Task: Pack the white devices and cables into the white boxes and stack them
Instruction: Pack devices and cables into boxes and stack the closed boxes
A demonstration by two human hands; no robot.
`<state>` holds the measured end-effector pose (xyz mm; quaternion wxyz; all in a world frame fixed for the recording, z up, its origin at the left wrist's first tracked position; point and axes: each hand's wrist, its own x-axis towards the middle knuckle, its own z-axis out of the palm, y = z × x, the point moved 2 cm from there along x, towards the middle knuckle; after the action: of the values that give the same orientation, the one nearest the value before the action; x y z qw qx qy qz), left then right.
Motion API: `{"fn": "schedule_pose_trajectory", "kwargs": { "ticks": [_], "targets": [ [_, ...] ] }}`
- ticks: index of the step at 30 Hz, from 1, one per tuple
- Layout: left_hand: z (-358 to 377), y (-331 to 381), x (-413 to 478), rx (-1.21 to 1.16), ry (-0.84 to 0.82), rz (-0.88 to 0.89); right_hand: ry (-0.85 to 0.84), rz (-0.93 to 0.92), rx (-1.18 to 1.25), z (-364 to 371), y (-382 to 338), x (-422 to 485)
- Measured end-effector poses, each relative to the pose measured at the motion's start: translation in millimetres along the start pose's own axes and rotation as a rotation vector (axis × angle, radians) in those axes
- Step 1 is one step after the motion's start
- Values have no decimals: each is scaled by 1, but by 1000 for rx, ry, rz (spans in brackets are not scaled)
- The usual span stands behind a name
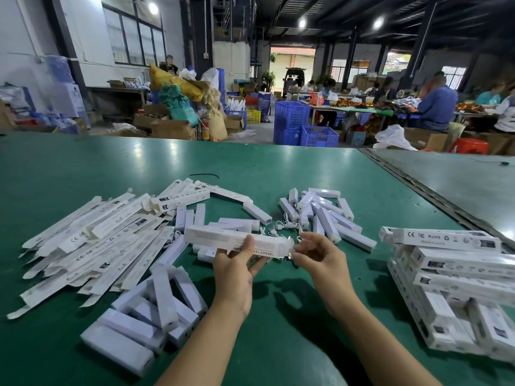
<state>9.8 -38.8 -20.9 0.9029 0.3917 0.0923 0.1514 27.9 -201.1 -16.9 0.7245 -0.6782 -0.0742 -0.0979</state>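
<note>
Forearms come in from the bottom edge, both hands meeting over the middle of the green table (278,168). Left hand (239,270) grips one box (237,240) from below, thumb on top, box held level and off the table. Right hand (320,256) pinches at the box's right end, fingers narrow; can't tell whether it has the end flap or a cable plug there. Can't see inside the box, so its contents are unknown.

Progress, judging from the piles:
- Done: stack of closed boxes (459,274) at right, several layers, a bit untidy.
- Left: big heap of flat unfolded boxes (97,240) at left, far more than the finished stack.
- Loose devices (320,215) piled beyond the right hand, another batch of devices (145,316) at lower left near the left forearm.
- Few loose cables (281,227) on the table just behind the held box.

My read: well under halfway. Current unit looks to be at the closing step; after that it goes on the right stack.
</note>
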Motion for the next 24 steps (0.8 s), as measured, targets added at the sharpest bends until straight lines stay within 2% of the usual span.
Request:
{"fn": "schedule_pose_trajectory", "kwargs": {
  "ticks": [7,14,20,22,24],
  "targets": [
    [4,1,-4,34,4,23,-84,19,4,12,-9,-9],
    [3,2,-4,60,-3,23,-386,272,239,19,-12,-17],
    [5,-5,-8,147,-89,-48,-556,349,416,17,-13,-15],
    [6,-2,-6,127,-64,-16,-500,299,405,14,-13,-12],
    [4,3,-2,84,17,44,-266,176,201,7,-8,-6]
  ]
}}
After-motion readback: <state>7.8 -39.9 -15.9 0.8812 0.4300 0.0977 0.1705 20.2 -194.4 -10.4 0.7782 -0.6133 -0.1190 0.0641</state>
